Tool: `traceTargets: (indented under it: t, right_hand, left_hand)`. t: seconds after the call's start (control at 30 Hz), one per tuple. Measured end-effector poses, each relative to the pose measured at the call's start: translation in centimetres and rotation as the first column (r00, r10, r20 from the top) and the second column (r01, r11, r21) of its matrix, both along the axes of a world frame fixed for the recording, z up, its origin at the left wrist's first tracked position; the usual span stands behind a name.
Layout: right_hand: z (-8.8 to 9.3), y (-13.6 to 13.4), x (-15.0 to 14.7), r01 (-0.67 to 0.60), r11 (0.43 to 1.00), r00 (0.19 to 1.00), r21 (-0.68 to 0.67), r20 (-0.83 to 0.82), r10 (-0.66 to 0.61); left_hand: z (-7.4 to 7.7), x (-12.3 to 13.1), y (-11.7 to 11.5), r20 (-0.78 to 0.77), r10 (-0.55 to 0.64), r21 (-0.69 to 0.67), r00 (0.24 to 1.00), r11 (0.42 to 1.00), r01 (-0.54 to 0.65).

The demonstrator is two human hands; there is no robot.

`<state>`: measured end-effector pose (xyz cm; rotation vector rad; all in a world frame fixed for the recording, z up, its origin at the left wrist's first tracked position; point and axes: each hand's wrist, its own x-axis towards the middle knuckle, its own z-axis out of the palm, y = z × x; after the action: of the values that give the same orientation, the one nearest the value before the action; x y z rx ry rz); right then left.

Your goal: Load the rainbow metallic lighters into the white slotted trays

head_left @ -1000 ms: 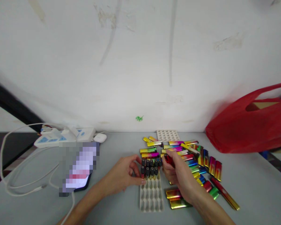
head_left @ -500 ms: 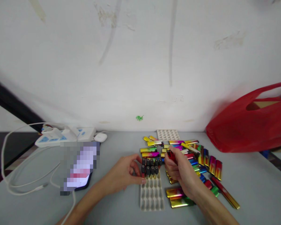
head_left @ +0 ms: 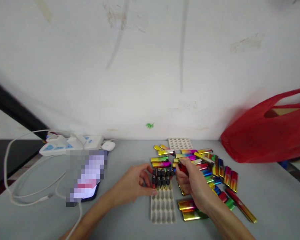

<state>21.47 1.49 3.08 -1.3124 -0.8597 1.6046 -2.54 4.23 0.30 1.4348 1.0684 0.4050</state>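
Observation:
Two rows of black-topped lighters (head_left: 159, 181) stand upright in the far part of a pale moulded tray (head_left: 163, 213); its near pockets are bare. My left hand (head_left: 137, 183) curls around the left side of these rows, with the thumb at the front corner and the index finger behind, gripping the group's edge. To the right of the tray, my right hand (head_left: 192, 183) is closed around a red lighter (head_left: 183, 167), thumb on top near its dark end. Loose shiny lighters (head_left: 217, 166) in many colours lie behind and to the right of that hand.
A second pale tray (head_left: 180, 143) lies by the wall. On the left are a phone (head_left: 88, 176), a power strip (head_left: 72, 144), a white charger (head_left: 108, 146) and looped white cables (head_left: 35, 200). A red bag (head_left: 262, 133) stands at the right.
The whole view has shifted very slightly. Both hands keep nearly the same pose, and the right one still holds the red lighter.

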Motion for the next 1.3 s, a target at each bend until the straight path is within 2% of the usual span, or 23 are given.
traceTargets:
  t: [0.13,0.4,0.53,0.63,0.73,0.83,1.0,1.3]
  right_hand:
    - [0.1,0.0,-0.2,0.032,0.998,0.999,-0.048,0.008,-0.032]
    - [0.0,0.1,0.2,0.004,1.000,0.999,-0.005,-0.034,-0.004]
    - [-0.2,0.2,0.5,0.079,0.990,0.996,0.116,-0.061,-0.072]
    - [-0.3,0.2,0.8,0.124,0.959,0.992,0.254,0.000,-0.128]
    - [-0.1,0.3,1.3,0.065,0.918,0.994,0.391,0.056,-0.094]
    - [0.4,0.4,1.9,-0.013,0.893,0.997,0.450,0.079,-0.026]
    - [1.8,0.5,3.0,-0.106,0.878,0.981,0.467,0.194,0.016]
    - [2.2,0.7,3.6,-0.210,0.880,0.975,0.427,0.153,0.159]
  left_hand:
    - [-0.1,0.0,0.0,0.003,-0.002,-0.001,1.000,1.000,0.002]
    - [-0.1,-0.1,0.1,-0.010,-0.004,-0.004,1.000,1.000,0.004]
    - [0.2,-0.1,0.0,-0.042,0.011,-0.022,0.999,1.000,-0.012]
    - [0.3,-0.1,0.0,-0.034,0.017,-0.019,0.999,1.000,-0.018]
    - [0.2,-0.1,0.1,-0.019,0.009,-0.021,1.000,1.000,-0.009]
    - [0.1,-0.2,0.2,-0.015,0.002,-0.019,1.000,1.000,-0.002]
    - [0.0,-0.2,0.2,-0.004,-0.018,-0.017,1.000,1.000,0.018]
    - [0.1,-0.2,0.2,-0.028,-0.016,-0.023,0.999,1.000,0.015]
